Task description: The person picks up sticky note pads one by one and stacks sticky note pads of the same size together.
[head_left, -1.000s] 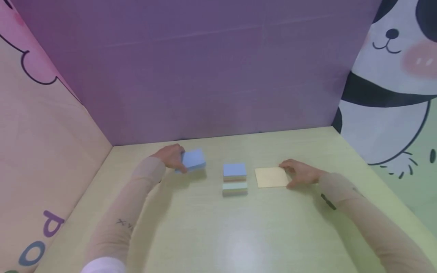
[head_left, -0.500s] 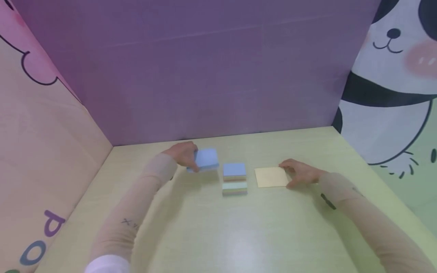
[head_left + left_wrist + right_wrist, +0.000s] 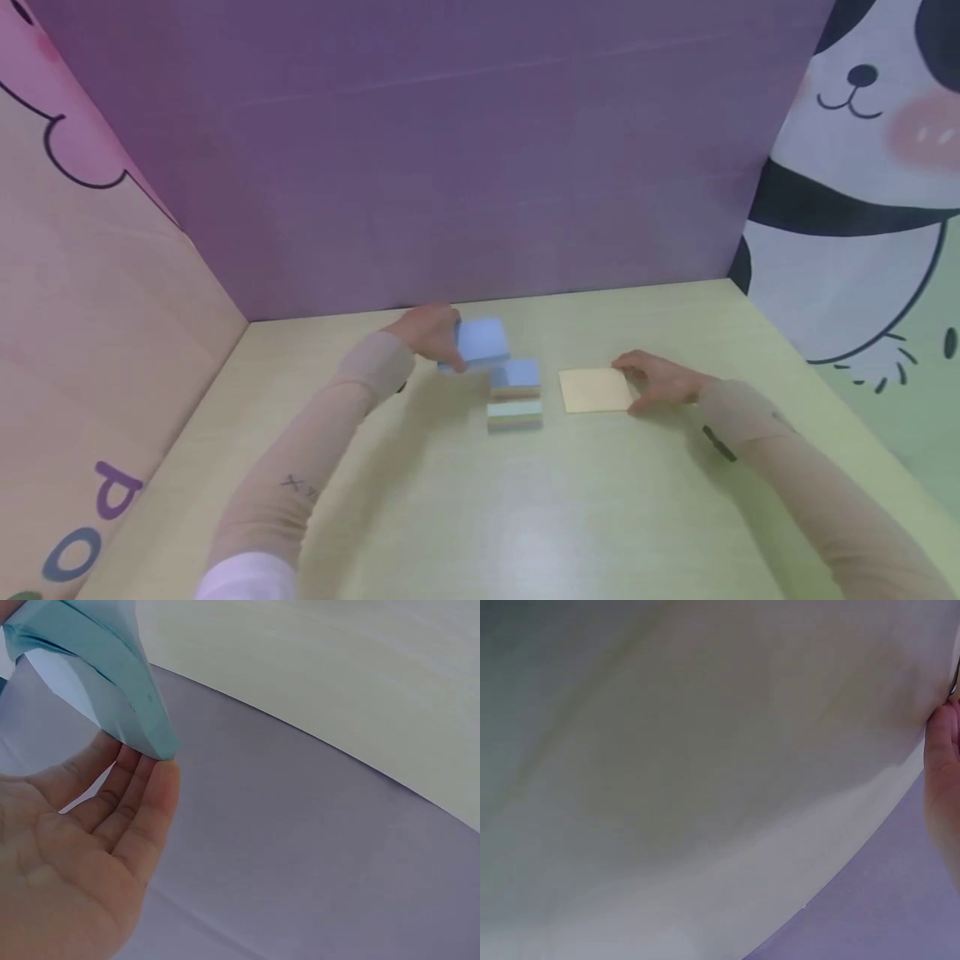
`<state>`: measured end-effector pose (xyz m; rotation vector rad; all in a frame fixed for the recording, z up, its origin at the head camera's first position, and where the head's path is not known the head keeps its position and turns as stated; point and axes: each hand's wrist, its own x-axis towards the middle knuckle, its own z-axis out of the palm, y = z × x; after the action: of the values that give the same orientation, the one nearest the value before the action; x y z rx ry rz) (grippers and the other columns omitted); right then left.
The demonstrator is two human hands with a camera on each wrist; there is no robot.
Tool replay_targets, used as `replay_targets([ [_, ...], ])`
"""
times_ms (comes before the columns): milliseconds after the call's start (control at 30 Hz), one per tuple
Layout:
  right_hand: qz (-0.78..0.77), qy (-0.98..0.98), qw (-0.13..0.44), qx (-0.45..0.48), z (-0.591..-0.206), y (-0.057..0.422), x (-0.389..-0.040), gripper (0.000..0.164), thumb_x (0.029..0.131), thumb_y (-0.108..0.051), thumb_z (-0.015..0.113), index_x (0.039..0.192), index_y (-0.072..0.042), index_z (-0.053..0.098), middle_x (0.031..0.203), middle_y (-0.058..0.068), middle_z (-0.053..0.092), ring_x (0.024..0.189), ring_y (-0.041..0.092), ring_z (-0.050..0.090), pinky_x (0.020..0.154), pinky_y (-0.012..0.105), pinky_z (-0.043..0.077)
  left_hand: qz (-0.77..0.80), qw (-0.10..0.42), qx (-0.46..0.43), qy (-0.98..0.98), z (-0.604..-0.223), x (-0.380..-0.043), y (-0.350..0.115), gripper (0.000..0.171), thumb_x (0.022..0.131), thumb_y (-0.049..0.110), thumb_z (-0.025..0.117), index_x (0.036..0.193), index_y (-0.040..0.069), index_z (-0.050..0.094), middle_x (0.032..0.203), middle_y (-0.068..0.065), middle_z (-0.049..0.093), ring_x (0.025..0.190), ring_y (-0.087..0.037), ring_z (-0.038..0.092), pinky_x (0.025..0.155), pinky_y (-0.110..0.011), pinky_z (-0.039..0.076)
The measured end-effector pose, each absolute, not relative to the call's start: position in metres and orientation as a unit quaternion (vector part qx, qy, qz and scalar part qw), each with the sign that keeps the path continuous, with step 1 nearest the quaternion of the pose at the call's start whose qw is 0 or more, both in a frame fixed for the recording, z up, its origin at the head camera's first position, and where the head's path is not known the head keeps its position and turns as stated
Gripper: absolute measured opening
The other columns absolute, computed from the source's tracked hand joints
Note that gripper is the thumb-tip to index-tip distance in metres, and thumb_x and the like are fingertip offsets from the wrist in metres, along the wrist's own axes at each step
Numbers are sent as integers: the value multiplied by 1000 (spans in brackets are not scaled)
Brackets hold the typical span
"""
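Observation:
In the head view my left hand (image 3: 431,332) grips a blue sticky note pad (image 3: 482,340) by its left side, above the table. The left wrist view shows fingertips against the pad's teal edge (image 3: 154,720). Just below and right of it stands a smaller blue-topped stack of notes (image 3: 517,374), partly hidden by the held pad. A pale green-topped stack (image 3: 514,413) lies nearer. My right hand (image 3: 660,381) holds the right side of a flat, square yellow sticky note pad (image 3: 595,391), thumb and fingers at its corners. That pad is outside the right wrist view.
The light wooden table (image 3: 525,517) runs back to a purple wall panel (image 3: 480,167). A printed panel with a panda (image 3: 847,258) borders the right side, and a pink-and-cream panel (image 3: 97,292) the left.
My left hand has carried the blue pad right and slightly away, from the left of the small stacks to the edge of the blue-topped one. The right hand and yellow pad stay put.

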<state>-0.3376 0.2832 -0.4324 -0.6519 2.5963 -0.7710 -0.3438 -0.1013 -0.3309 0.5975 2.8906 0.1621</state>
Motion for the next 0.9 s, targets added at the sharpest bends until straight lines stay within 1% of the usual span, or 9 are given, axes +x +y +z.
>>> replay_targets([
  [133,-272,918,179,-227,-434,285,-339,79,69,-21,78,133,2,38,138,25,34,127,44,29,105,58,23,49,88,213,972,-327,-342,-89,60,61,40,75,107,5,60,94,-3,60,81,-18,55,70,-29,48],
  [400,-274,918,182,-224,-434,286,-340,79,69,-22,78,133,1,38,138,25,34,128,44,29,106,58,23,44,86,228,969,-320,-338,-64,58,62,42,75,106,7,60,95,-2,59,82,-17,54,72,-28,48],
  [633,-284,912,183,-234,-432,285,-339,79,68,-20,78,132,2,38,137,26,34,127,45,28,105,59,22,20,83,244,966,-322,-338,-47,49,61,42,74,95,10,61,88,0,57,77,-15,53,65,-26,46],
  [767,-283,912,182,-235,-432,285,-338,79,68,-20,78,132,2,38,137,26,34,127,45,28,105,59,22,15,85,253,964,-325,-338,-38,49,61,42,75,95,10,60,88,0,55,76,-14,52,62,-24,45],
  [900,-283,912,180,-235,-432,285,-337,79,68,-20,78,132,2,38,137,25,34,127,44,28,105,59,22,10,80,266,961,-327,-338,-27,50,60,41,75,95,10,60,90,0,55,77,-14,52,62,-25,46],
])
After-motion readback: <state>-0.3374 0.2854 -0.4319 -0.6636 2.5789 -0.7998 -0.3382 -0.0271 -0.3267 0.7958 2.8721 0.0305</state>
